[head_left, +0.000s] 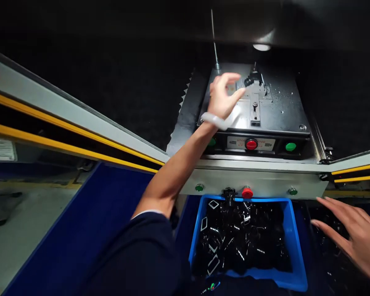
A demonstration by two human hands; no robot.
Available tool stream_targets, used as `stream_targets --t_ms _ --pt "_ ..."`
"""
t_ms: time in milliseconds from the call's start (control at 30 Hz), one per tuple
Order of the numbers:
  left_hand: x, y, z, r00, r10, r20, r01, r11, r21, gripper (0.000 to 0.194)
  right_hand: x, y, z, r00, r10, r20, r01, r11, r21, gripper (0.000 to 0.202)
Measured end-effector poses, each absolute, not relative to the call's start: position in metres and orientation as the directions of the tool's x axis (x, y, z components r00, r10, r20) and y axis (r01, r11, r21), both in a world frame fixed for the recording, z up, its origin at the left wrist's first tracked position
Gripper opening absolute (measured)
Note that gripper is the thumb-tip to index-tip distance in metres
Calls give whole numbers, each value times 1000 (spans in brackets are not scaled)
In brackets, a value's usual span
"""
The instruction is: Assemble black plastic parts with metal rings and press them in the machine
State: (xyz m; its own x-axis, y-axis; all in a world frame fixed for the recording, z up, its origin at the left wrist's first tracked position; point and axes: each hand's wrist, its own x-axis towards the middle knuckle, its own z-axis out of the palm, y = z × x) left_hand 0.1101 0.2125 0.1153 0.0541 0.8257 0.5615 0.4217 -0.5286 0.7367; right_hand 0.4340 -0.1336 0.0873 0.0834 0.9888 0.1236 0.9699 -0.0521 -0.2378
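My left hand (223, 95) reaches over a metal fixture plate (280, 113), its thumb and fingers apart with nothing between them. Just right of its fingertips, a small black part (249, 80) sits on a metal block (258, 88) at the middle of the plate. My right hand (354, 230) is at the lower right, beside a blue bin (297, 246); its fingers are spread from the thumb and it holds nothing. Many glossy black parts (240, 242) fill the bin.
A red button (251, 144) and a green button (290, 146) are on the fixture's front. Another red button (247, 192) is on the pale panel (216, 185) below. A thin metal rod (214, 39) rises behind my left hand. Yellow-striped door frames (80, 144) flank the machine opening.
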Motion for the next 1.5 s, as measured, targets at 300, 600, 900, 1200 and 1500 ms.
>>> stream_targets --t_ms 300,600,900,1200,1500 --pt "-29 -15 4 107 973 205 657 -224 720 33 421 -74 21 61 996 -59 887 -81 -454 33" --pt "-33 -12 -13 109 979 170 862 -178 475 35 410 -79 12 180 981 67 949 -156 -274 15" --pt "63 -73 33 384 914 128 818 -401 411 27 353 -126 -19 -185 976 -112 971 200 134 24" --pt "91 -65 22 324 936 -140 879 -244 409 21 358 -131 -26 -110 990 -90 987 120 110 32" --pt "54 -40 37 345 798 -495 -436 603 668 26 358 -131 21 -72 997 -34 728 29 -685 27"
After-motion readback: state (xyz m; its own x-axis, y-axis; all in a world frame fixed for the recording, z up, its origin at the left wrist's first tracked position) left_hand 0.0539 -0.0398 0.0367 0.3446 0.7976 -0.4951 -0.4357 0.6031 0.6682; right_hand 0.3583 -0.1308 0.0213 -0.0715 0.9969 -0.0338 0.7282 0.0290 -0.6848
